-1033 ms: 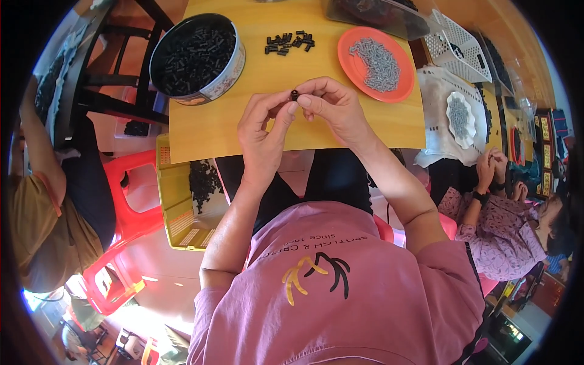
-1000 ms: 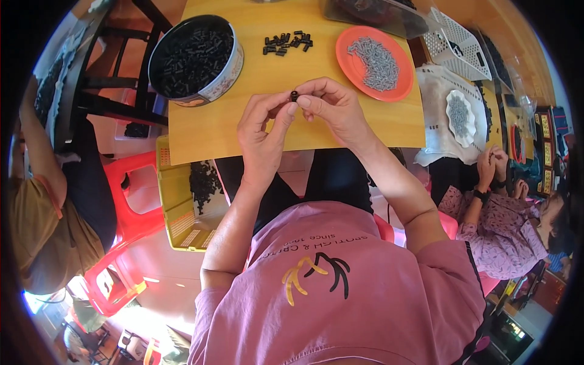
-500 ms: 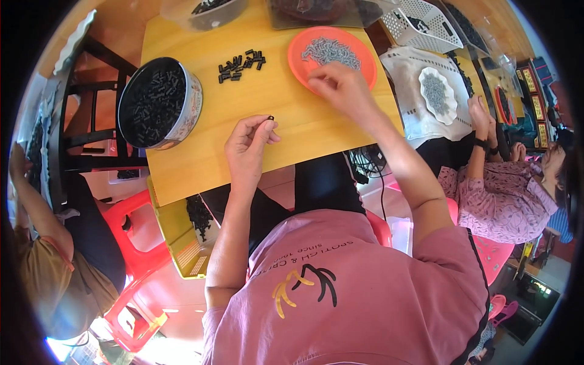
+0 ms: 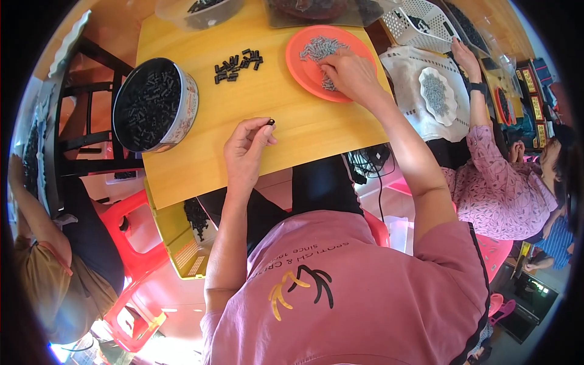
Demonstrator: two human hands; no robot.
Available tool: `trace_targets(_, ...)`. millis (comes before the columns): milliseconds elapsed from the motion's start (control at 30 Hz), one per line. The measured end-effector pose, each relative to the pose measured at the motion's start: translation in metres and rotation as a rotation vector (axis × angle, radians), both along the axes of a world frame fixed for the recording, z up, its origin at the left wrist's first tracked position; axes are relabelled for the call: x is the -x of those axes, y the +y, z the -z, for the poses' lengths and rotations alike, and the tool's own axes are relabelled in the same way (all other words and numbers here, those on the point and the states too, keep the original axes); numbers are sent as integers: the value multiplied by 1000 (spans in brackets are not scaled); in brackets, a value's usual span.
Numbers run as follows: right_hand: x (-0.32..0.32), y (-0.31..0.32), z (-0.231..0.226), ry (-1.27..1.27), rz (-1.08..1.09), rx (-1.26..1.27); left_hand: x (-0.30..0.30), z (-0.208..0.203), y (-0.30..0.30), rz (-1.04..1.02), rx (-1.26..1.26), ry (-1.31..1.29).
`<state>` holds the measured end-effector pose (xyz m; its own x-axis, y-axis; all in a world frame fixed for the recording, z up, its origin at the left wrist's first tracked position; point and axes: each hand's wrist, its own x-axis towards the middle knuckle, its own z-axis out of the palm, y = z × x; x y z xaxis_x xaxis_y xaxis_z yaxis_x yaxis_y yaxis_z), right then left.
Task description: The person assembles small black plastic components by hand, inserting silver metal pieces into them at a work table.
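Observation:
My left hand is above the near part of the yellow table, pinching a small black tube between thumb and forefinger. Over an orange-red plate, my right hand bends down with its fingers drawn together at the small grey screws. Those fingertips are partly hidden, so what they grip cannot be made out. Several loose black tubes lie in a group left of the plate. A round tin full of similar black pieces stands at the table's left edge.
Clear plastic containers stand along the table's far side. To the right are a white perforated basket and a white scalloped dish of grey pieces on a cloth. Co-workers sit on both sides; the right one's hand reaches up near the basket.
My right hand has come down onto the screws in the plate. My left hand has hardly moved and still pinches the black tube. The right co-worker's arm has stretched toward the basket.

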<state>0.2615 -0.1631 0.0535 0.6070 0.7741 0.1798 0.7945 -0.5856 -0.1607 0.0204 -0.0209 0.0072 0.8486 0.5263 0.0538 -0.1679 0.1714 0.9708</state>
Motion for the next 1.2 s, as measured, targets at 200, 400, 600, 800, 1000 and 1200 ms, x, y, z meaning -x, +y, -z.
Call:
trace_targets(200, 1, 2, 0, 117, -70, -122, 1, 1, 0, 12, 1, -5)
trace_targets(400, -6, 3, -4, 77, -32, -107, 1, 2, 1, 16, 13, -12)
trace_targets(600, 6, 13, -8, 85, -80, -30, 1, 2, 1, 12, -6, -15)
trace_targets(800, 14, 24, -2, -10, -105, 59, 2, 0, 1, 16, 14, -6)
trace_targets(1000, 8, 28, 4, -66, -181, 65, 3, 0, 3, -10, 65, -13)
trace_targets(1200, 22, 27, -10, 228, -253, -289, 1, 5, 7, -48, 132, -63)
